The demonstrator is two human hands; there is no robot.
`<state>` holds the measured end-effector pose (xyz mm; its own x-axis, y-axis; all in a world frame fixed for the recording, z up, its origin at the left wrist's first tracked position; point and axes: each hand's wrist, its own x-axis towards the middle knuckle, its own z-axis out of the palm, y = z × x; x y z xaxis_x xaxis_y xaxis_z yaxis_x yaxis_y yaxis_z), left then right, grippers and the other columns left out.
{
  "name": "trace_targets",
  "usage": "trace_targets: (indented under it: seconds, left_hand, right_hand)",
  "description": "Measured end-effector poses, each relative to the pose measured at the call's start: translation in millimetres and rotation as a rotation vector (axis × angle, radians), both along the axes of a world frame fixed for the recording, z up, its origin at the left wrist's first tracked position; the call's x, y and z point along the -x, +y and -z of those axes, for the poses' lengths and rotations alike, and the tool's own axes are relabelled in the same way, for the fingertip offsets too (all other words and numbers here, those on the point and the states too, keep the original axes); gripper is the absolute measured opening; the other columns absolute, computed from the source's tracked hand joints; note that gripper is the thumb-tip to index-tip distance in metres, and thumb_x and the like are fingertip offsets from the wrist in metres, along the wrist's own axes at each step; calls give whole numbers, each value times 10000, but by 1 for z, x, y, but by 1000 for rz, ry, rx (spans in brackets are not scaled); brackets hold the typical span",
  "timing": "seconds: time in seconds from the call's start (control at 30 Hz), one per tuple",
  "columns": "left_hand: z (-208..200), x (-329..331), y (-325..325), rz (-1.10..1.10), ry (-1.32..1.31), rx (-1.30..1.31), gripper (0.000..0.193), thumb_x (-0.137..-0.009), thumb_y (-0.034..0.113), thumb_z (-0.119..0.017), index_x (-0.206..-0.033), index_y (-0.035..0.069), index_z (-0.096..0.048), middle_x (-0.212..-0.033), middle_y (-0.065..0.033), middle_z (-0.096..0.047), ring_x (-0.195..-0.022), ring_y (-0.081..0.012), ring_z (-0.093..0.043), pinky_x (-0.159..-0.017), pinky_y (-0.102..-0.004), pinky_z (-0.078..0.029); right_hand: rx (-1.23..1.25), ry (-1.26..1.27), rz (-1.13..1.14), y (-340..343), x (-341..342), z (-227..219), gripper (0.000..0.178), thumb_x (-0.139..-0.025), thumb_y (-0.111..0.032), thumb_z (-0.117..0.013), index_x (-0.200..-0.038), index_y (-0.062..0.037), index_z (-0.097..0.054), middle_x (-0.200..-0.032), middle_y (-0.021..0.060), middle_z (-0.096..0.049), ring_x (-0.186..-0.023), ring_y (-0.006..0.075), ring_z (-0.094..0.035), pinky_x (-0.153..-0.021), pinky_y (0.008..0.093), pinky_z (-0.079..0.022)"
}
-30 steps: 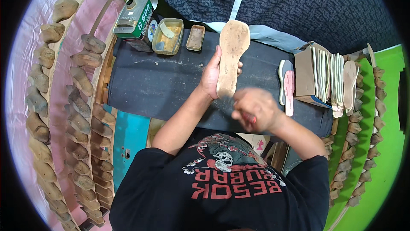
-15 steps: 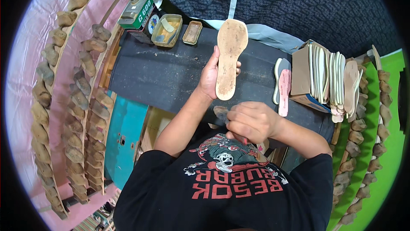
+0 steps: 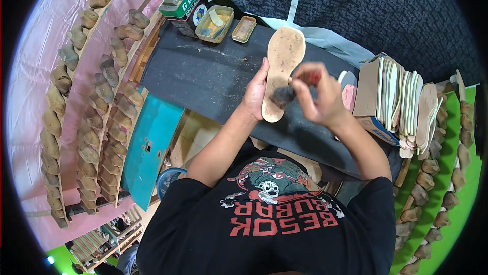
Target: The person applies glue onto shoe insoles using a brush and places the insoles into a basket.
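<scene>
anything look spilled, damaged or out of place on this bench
Nothing looks plainly spilled or broken. Pale flecks stand out against the dark tabletop, making it look littered. The insole in the left hand has dark specks on its face; whether dirt or wear, I can't tell.

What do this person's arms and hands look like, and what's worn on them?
The left hand and right hand are ungloved, the forearms bare, with no watch or cable visible. Short black sleeves belong to a black T-shirt printed with a skull and red lettering.

Curled right hand [image 3: 320, 94] near left hand [image 3: 256, 92]
</scene>
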<state>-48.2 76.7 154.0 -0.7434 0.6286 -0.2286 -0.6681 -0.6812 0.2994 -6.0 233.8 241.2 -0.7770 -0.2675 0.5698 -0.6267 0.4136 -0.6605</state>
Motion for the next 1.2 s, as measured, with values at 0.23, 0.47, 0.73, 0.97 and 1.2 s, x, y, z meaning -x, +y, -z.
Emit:
trace_targets:
  seconds: [0.23, 0.47, 0.73, 0.97, 1.2]
  left_hand:
    - [46, 31, -32, -41, 59, -148, 617, -1023, 597, -372, -1277, 74, -578, -1010, -140, -694, -889, -246, -698, -742, -370, -602]
    - [64, 43, -66, 9, -41, -4, 573, -1013, 573, -437, -1258, 73, -572, -1018, -104, -681, -838, -212, -681, -711, -344, -589]
    - [119, 58, -145, 15, -240, 36, 565, -1016, 573, -424, -1287, 98, -564, -914, -133, -672, -743, -237, -663, -654, -343, -587]
    - [143, 92, -171, 130, -251, 150, 581, -1021, 582, -406, -1302, 98, -563, -925, -116, -678, -761, -215, -668, -696, -329, -580]
    - [157, 121, -184, 171, -233, 55, 577, -1032, 564, -394, -1323, 91, -548, -952, -119, -676, -785, -231, -674, -717, -338, -583]
  right_hand:
    - [-64, 200, -220, -33, 2, 14, 246, -825, -33, -735, -990, -4, -555, -858, 122, -653, -693, 290, -670, -611, 383, -538]
    - [-297, 114, -57, -45, 100, 24, 184, -877, -75, -681, -1025, -30, -581, -816, 152, -629, -714, 340, -653, -643, 397, -521]
    - [84, -455, 204, -65, 256, 100, 236, -1000, -237, -622, -981, -3, -589, -785, 39, -643, -668, 115, -613, -634, 294, -497]
    - [-5, -526, 316, -80, 348, 174, 233, -983, -245, -645, -929, -25, -590, -698, 35, -620, -588, 116, -590, -537, 293, -457]
    - [41, -834, 232, -86, 368, 207, 254, -987, -286, -640, -935, -42, -591, -690, 14, -588, -574, 102, -536, -518, 278, -440]
